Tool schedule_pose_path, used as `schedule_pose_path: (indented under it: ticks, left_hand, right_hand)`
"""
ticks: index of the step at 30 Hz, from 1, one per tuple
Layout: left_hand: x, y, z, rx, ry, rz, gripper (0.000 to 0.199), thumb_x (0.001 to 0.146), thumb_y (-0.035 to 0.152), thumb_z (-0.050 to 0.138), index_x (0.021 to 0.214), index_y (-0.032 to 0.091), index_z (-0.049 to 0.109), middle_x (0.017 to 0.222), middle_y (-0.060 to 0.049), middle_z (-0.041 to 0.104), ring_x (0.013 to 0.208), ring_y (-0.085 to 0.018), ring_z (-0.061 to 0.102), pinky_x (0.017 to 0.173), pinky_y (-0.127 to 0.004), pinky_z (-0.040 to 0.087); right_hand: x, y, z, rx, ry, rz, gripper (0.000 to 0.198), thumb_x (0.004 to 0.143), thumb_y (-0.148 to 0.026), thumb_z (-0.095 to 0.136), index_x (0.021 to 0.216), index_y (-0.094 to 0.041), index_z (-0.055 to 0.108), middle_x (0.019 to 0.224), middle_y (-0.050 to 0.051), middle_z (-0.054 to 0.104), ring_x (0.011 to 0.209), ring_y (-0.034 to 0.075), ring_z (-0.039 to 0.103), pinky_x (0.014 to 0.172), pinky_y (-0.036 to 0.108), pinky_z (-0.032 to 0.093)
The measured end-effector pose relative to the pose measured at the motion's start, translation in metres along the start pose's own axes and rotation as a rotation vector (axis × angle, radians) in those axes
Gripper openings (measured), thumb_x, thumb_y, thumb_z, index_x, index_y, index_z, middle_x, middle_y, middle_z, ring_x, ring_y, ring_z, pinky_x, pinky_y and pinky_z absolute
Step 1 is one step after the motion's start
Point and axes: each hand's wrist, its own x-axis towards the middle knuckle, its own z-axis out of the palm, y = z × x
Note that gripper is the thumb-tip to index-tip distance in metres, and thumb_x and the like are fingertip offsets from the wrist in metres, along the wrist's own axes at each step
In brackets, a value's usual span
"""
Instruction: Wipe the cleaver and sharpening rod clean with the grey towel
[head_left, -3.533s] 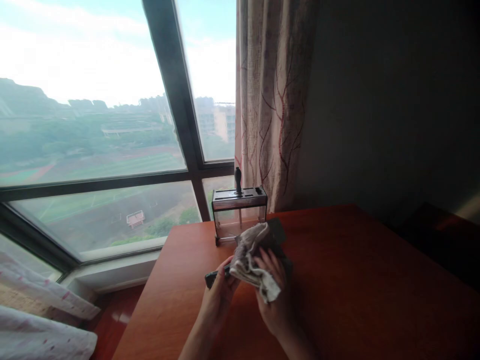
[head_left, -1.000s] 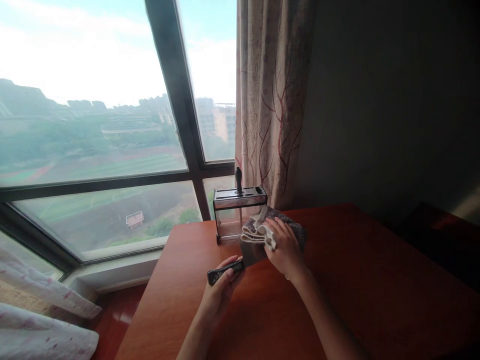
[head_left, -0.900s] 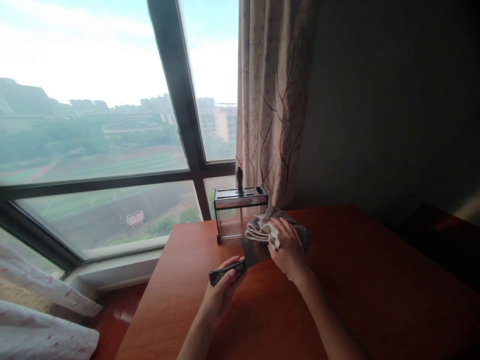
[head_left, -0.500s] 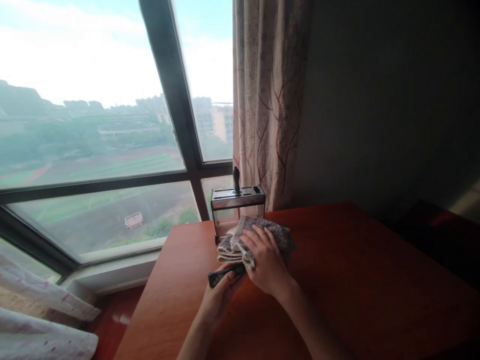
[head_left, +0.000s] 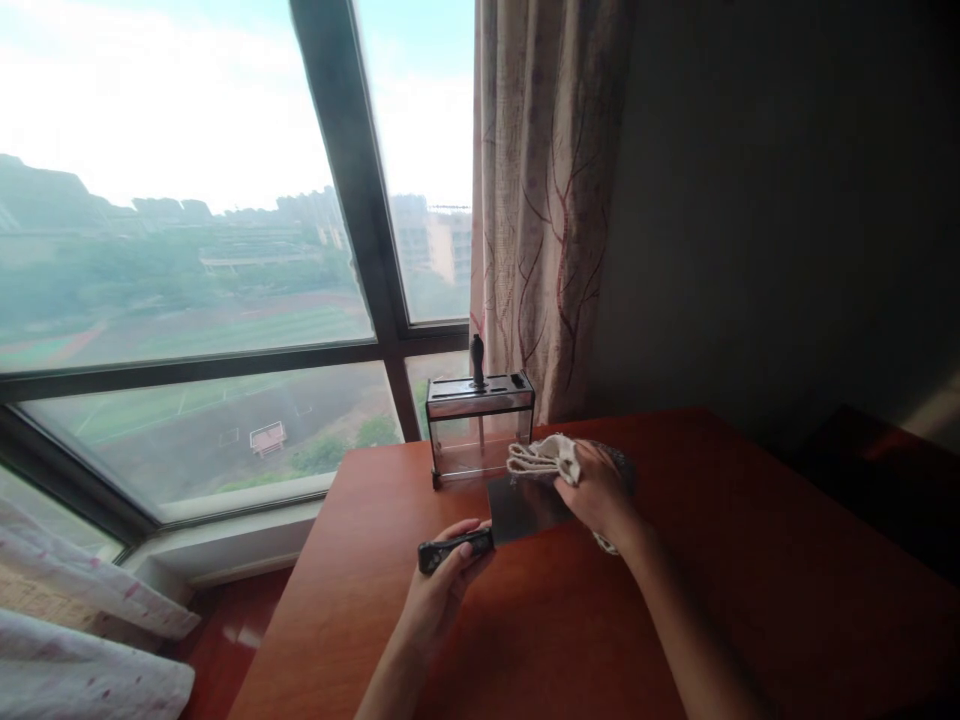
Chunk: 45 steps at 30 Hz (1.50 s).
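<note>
A cleaver (head_left: pixel 525 510) with a broad dark blade and a black handle is held above the table, its blade pointing right. My left hand (head_left: pixel 450 570) is closed around the handle, thumb on top. My right hand (head_left: pixel 600 490) grips a folded grey and white towel (head_left: pixel 546 458) against the far end of the blade. Towel and fingers hide that end of the blade. Just behind the blade stands a knife block (head_left: pixel 480 408) with clear sides and a slotted top; one black handle sticks up from it.
The reddish-brown wooden table (head_left: pixel 360 600) reaches the window (head_left: pixel 225 365) on the left. A patterned curtain (head_left: pixel 547 200) hangs behind the knife block, with a dark wall (head_left: pixel 750 200) to its right. Another pale curtain (head_left: pixel 90 650) hangs at the lower left.
My right hand has slid the towel rightward along the blade, so the part near the handle now shows. My left hand keeps its hold on the handle, almost unmoved.
</note>
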Motion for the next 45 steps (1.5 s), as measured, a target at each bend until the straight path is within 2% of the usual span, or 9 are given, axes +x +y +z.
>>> schedule_pose_path:
  ticks: [3,9,14,20,24,30,36,42,45]
  left_hand:
    - [0.0,0.0,0.0,0.009,-0.005,0.002,0.029,0.075,0.021,0.073,0.103,0.015,0.068,0.111,-0.015,0.072,0.11,-0.03,0.063,0.101,-0.047,0.045]
    - [0.002,0.001,-0.004,0.014,-0.017,-0.035,0.031,0.073,0.024,0.075,0.102,0.015,0.068,0.11,-0.016,0.072,0.109,-0.033,0.063,0.101,-0.051,0.044]
    - [0.002,0.001,-0.005,-0.037,-0.031,-0.048,0.028,0.076,0.022,0.072,0.103,0.016,0.068,0.109,-0.015,0.072,0.107,-0.031,0.065,0.099,-0.047,0.046]
    - [0.006,0.0,-0.014,-0.084,-0.007,-0.054,0.028,0.077,0.024,0.071,0.104,0.016,0.067,0.108,-0.015,0.073,0.102,-0.028,0.068,0.096,-0.044,0.049]
    - [0.006,0.002,-0.016,-0.126,0.0,-0.024,0.027,0.078,0.023,0.07,0.104,0.017,0.067,0.109,-0.013,0.073,0.104,-0.027,0.067,0.098,-0.044,0.047]
    - [0.006,0.001,-0.013,-0.116,0.009,-0.034,0.027,0.079,0.02,0.069,0.105,0.016,0.066,0.11,-0.014,0.072,0.103,-0.027,0.067,0.099,-0.044,0.047]
    - [0.009,0.004,-0.013,-0.153,0.06,-0.011,0.026,0.078,0.021,0.07,0.104,0.017,0.067,0.107,-0.012,0.074,0.103,-0.026,0.068,0.099,-0.043,0.047]
    - [0.011,0.008,-0.016,-0.172,0.09,0.049,0.024,0.079,0.019,0.069,0.103,0.018,0.068,0.105,-0.01,0.075,0.1,-0.022,0.069,0.098,-0.039,0.049]
    - [0.012,0.007,-0.017,-0.142,0.094,0.028,0.025,0.078,0.021,0.071,0.102,0.017,0.068,0.102,-0.01,0.075,0.098,-0.023,0.069,0.096,-0.038,0.05]
  right_hand:
    - [-0.002,0.017,-0.009,0.177,-0.032,0.142,0.024,0.07,-0.018,0.051,0.089,-0.019,0.066,0.097,0.006,0.07,0.096,0.025,0.06,0.089,0.033,0.042]
    - [-0.015,0.056,-0.03,0.83,-0.219,0.63,0.022,0.074,-0.036,0.058,0.074,-0.017,0.068,0.073,0.004,0.073,0.085,0.027,0.066,0.075,0.031,0.047]
    - [-0.029,0.085,-0.031,1.414,-0.24,0.922,0.017,0.07,-0.03,0.06,0.074,-0.016,0.069,0.069,0.008,0.074,0.075,0.028,0.07,0.071,0.038,0.053]
    - [-0.044,0.095,-0.024,1.573,0.059,0.969,0.018,0.07,-0.025,0.061,0.083,-0.02,0.071,0.076,0.004,0.077,0.09,0.029,0.071,0.088,0.044,0.053]
    - [-0.051,0.09,-0.013,1.628,0.049,1.041,0.019,0.069,-0.024,0.062,0.084,-0.019,0.071,0.079,0.006,0.077,0.093,0.03,0.071,0.088,0.045,0.054]
    - [-0.061,0.066,0.0,1.672,0.1,0.966,0.025,0.071,-0.026,0.065,0.095,-0.02,0.071,0.087,0.004,0.077,0.094,0.029,0.071,0.088,0.044,0.056]
    - [-0.067,0.061,0.003,1.668,0.057,0.947,0.027,0.073,-0.026,0.066,0.099,-0.02,0.071,0.087,0.004,0.077,0.092,0.03,0.071,0.086,0.045,0.057]
    - [-0.071,0.062,-0.001,1.678,-0.14,1.022,0.026,0.072,-0.023,0.067,0.098,-0.017,0.071,0.083,0.006,0.077,0.09,0.03,0.072,0.084,0.045,0.057]
    - [-0.069,0.061,-0.003,1.676,-0.146,0.997,0.026,0.072,-0.024,0.066,0.097,-0.017,0.071,0.083,0.007,0.077,0.091,0.03,0.072,0.084,0.045,0.056]
